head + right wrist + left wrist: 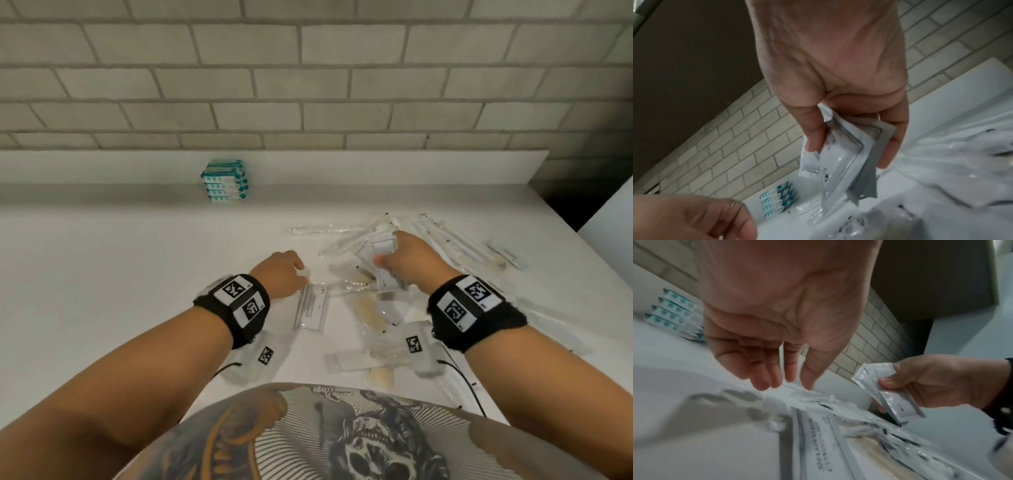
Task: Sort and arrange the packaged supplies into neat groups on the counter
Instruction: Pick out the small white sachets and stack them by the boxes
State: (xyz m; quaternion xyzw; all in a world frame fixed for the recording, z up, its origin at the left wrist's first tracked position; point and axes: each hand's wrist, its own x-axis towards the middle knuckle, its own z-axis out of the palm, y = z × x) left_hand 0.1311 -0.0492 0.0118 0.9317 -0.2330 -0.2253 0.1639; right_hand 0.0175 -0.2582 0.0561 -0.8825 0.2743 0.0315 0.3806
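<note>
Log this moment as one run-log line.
right hand: grips flat packets | left hand: fingertips at clear wrapper | teal packs: stacked by backsplash

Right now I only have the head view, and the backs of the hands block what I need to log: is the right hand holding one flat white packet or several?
Observer: Several. In the right wrist view the right hand grips a fanned bunch of flat white sealed packets, thumb on one side, fingers on the other.
Operator: Is the left hand holding anything?
Observer: No. The left wrist view shows the left hand with its fingers pointing down. The fingertips are at a crinkled clear plastic wrapper lying on the white counter. I cannot tell whether they touch it.
</note>
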